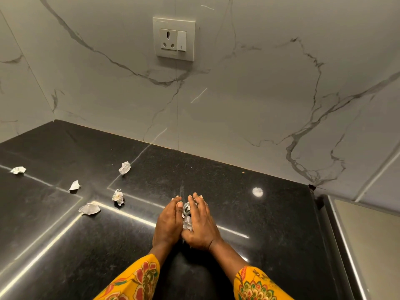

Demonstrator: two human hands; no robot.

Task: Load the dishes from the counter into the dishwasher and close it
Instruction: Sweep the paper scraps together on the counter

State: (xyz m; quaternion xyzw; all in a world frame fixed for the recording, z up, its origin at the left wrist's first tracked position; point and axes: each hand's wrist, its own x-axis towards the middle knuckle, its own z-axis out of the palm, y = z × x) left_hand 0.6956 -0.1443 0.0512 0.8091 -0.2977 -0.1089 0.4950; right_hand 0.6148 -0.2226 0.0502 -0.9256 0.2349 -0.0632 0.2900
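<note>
No dishes and no dishwasher are in view. My left hand (167, 221) and my right hand (202, 226) lie side by side on the black counter (259, 245), fingers pointing at the wall. Between them they press a small heap of crumpled paper (187, 214), white with grey print. My left hand stands on its edge, fingers nearly straight. My right hand lies palm down over the heap, fingers spread and nearly straight. Most of the heap is hidden between the palms.
Several crumpled paper scraps lie to the left, the nearest ones a scrap (118, 197) and a flatter scrap (89, 208). A marble wall with a socket plate (174, 38) rises behind. The counter ends at the right on a steel edge (337, 245).
</note>
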